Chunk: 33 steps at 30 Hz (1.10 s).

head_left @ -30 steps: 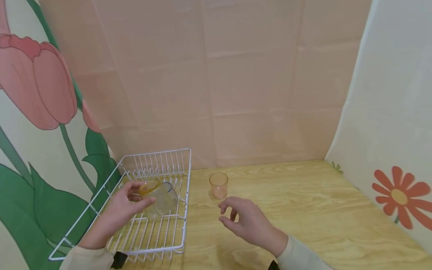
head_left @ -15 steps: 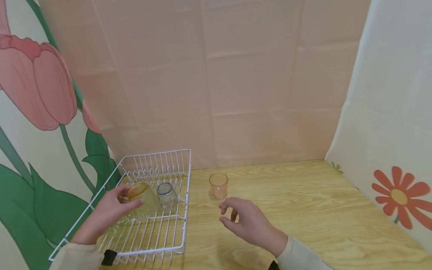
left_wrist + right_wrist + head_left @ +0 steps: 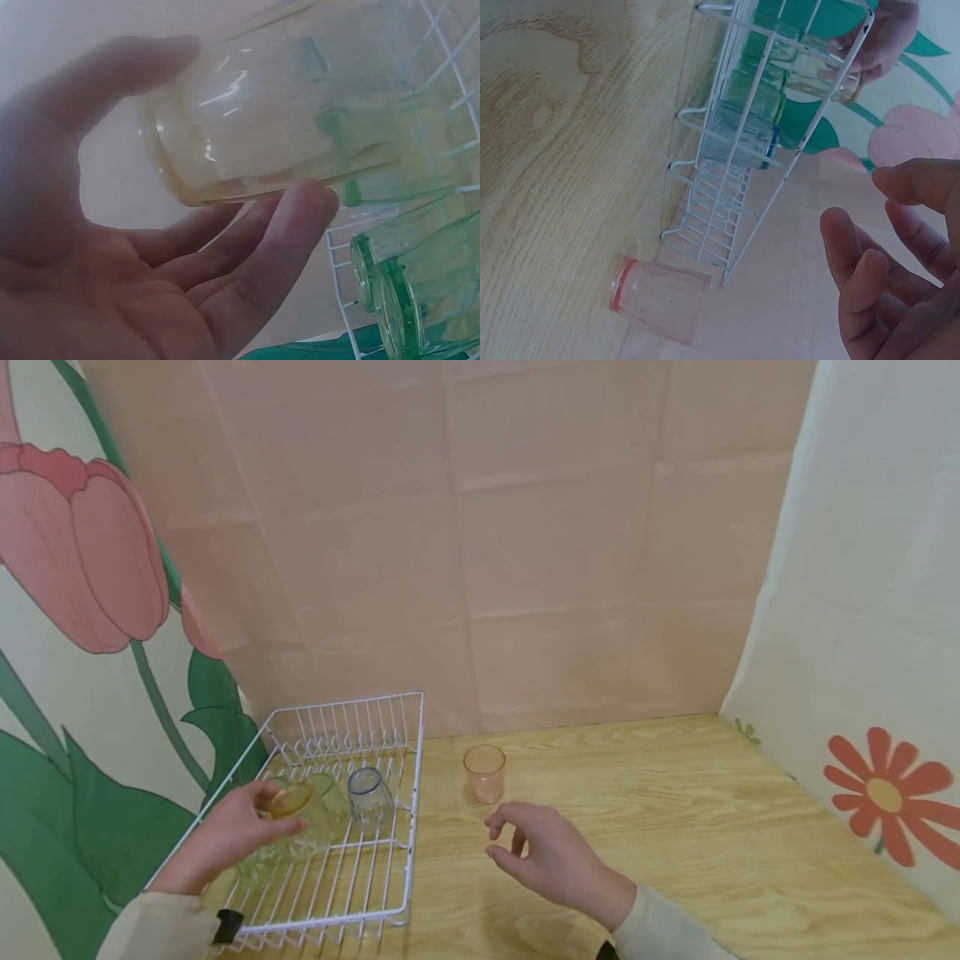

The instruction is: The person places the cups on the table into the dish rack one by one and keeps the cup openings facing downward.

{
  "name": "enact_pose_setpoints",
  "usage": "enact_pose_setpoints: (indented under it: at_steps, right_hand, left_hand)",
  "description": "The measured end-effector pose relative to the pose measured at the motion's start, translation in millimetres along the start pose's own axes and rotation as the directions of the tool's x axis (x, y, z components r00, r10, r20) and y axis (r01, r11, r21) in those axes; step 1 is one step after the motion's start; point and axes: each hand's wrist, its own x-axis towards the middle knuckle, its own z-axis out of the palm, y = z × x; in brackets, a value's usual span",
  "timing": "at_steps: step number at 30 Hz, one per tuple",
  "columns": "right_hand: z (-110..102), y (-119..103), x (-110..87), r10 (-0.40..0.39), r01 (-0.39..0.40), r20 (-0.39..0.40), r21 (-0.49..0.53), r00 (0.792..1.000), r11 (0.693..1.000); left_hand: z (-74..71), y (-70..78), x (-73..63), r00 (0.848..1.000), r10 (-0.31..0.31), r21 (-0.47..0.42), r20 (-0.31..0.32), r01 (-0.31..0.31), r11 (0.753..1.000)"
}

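Note:
My left hand [image 3: 232, 828] grips a yellow-tinted drinking glass [image 3: 291, 802] near its base, bottom end up, above the left part of a white wire dish rack [image 3: 409, 868]. In the left wrist view, thumb and fingers lie on opposite sides of that glass [image 3: 240, 127]. Green glasses [image 3: 401, 307] stand upside down in the rack close by, partly hidden behind the held one. To their right is an upturned blue glass [image 3: 371, 802]. My right hand [image 3: 553, 853] hovers over the table with loosely bent fingers and holds nothing; a pink-orange glass [image 3: 486, 774] stands just beyond it.
The rack's raised wire sides [image 3: 345, 727] surround the glasses. A wood-patterned table [image 3: 675, 810] stretches to the right. A pinkish sheet [image 3: 525, 568] hangs behind, with flower-printed panels on the left [image 3: 82, 552] and right [image 3: 885, 610].
My left hand has shifted left across the rack with the yellow glass, moving away from the blue glass and uncovering it and a green glass. The right hand stays almost still.

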Motion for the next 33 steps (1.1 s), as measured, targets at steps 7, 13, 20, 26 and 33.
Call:
enact_pose_setpoints:
  at_steps: [7, 13, 20, 26, 33]
  right_hand:
    - [0, 0, 0.1, -0.007, 0.007, 0.008, -0.013, 1.0, 1.0]
    - [1, 1, 0.0, -0.007, 0.008, 0.021, -0.02, 1.0, 1.0]
    - [0, -1, 0.7, 0.002, -0.001, 0.032, -0.017, 0.999, 1.0]
    - [0, 0, 0.7, -0.006, 0.006, 0.028, -0.022, 1.0, 1.0]
    - [0, 1, 0.8, 0.003, -0.002, 0.036, -0.031, 0.999, 1.0]
  left_hand:
    - [-1.1, -6.6, 7.2, 0.999, -0.017, 0.14, 0.044, 0.01, 0.99]
    - [0.9, -7.1, 10.0, 0.995, -0.059, 0.201, 0.081, 0.041, 0.979]
    - [2.8, -8.6, 16.0, 0.989, -0.1, 0.196, 0.109, 0.077, 0.978]
    - [6.6, -11.7, 20.7, 0.99, -0.099, 0.216, 0.096, 0.076, 0.974]
    - [18.7, -20.2, 27.5, 0.995, -0.071, 0.191, 0.067, 0.057, 0.98]
